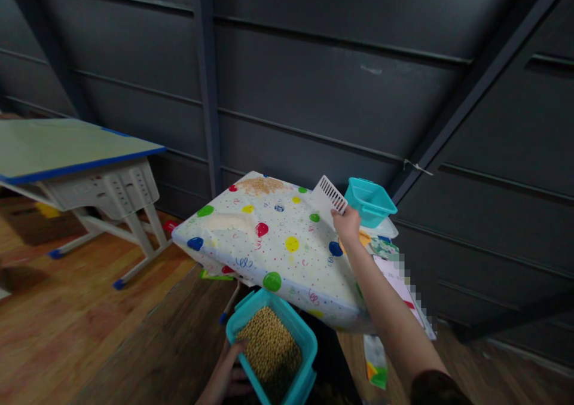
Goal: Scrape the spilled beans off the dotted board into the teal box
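Right hand (346, 222) gripping a white slotted scoop (329, 194) over the spotted surface (278, 243), left hand (226, 378) closed on the rim of a teal bin (273, 351) below, full of yellowish grains. Seemingly mid-scooping: next, lowering to the grain piles (260, 185) beyond the grip. Just right of it, a small teal tub (370, 201), contents unseen.

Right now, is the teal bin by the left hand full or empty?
Nearly full: the teal bin holds tan grains up near its rim; left hand grips it.

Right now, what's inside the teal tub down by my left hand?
The teal tub is filled with small yellowish-tan grains or beans, heaped near the rim. The left hand grips its near edge. The fill covers the tub's bottom, so anything beneath cannot be seen.
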The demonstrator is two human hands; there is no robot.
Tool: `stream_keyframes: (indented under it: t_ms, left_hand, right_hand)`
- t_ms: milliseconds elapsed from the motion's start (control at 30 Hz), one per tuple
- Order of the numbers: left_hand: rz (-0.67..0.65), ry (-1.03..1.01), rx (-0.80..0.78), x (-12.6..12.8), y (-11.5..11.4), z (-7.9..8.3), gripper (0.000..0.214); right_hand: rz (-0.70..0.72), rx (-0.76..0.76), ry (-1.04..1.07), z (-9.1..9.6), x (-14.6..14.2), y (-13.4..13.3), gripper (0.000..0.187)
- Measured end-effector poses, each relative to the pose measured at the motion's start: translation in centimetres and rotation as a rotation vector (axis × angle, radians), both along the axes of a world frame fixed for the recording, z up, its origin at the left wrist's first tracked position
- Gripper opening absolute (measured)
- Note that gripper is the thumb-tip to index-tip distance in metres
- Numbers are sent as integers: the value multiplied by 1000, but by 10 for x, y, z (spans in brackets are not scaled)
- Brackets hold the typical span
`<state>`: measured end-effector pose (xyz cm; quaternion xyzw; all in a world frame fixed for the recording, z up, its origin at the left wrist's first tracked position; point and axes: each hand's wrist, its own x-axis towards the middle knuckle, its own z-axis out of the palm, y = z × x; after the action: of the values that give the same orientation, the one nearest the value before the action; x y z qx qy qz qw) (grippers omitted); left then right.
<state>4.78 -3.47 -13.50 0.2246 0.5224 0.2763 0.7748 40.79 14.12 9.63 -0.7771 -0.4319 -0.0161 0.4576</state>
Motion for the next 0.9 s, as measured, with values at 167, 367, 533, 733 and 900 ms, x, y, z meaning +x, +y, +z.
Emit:
stream_keyframes:
  t_ms: [167,367,533,733,900]
  left_hand:
    - [1,-54,-15,-2,0,-5,73]
    - [11,-55,-52,-2,2,-7,71]
    - [1,-66,-46,-1,2,-2,69]
    - [-2,-17,-54,-1,4,-7,63]
    - [3,-34,-29,0,2,-9,71]
  right_hand:
    - [60,-35,80,-18,14,-3,27]
    - [224,69,179,-27,12,5,24]
    - [195,-4,74,-17,12,17,16]
    - [175,-44,3,-20,22,13,11]
    - [279,12,151,-25,24,12,15]
